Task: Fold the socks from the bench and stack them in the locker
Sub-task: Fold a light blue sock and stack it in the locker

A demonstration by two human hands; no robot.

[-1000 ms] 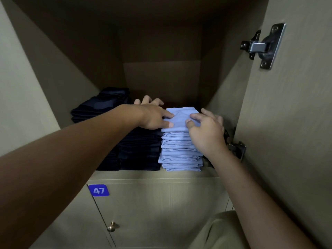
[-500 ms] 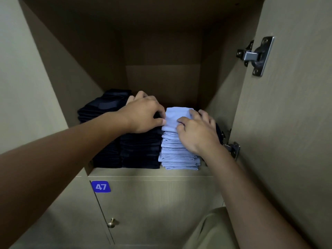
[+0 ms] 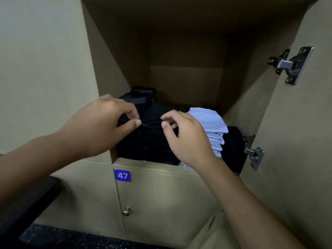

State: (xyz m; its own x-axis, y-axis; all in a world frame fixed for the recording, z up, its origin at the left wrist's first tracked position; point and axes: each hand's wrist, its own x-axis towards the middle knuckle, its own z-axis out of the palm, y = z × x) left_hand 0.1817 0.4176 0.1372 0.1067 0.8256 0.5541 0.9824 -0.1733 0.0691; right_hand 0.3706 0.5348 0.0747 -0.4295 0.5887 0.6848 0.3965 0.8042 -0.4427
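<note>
In the open locker (image 3: 152, 165) a stack of folded light blue socks (image 3: 210, 121) stands right of centre. Stacks of folded dark socks (image 3: 150, 141) fill the left and middle, and another dark pile (image 3: 233, 146) sits right of the blue one. My left hand (image 3: 106, 124) hovers in front of the dark stacks with loosely curled fingers and holds nothing. My right hand (image 3: 186, 139) hovers beside it, just left of the blue stack, also holding nothing. It hides the blue stack's lower left part.
The locker door (image 3: 296, 141) stands open on the right with two metal hinges (image 3: 291, 65). Below the shelf is a closed door with a blue "47" label (image 3: 122, 175) and a brass knob (image 3: 126, 211). A dark bench edge (image 3: 27, 203) shows at lower left.
Both hands have let go of the top light blue sock and drawn back toward me and to the left. The view has shifted, so the locker sits further right.
</note>
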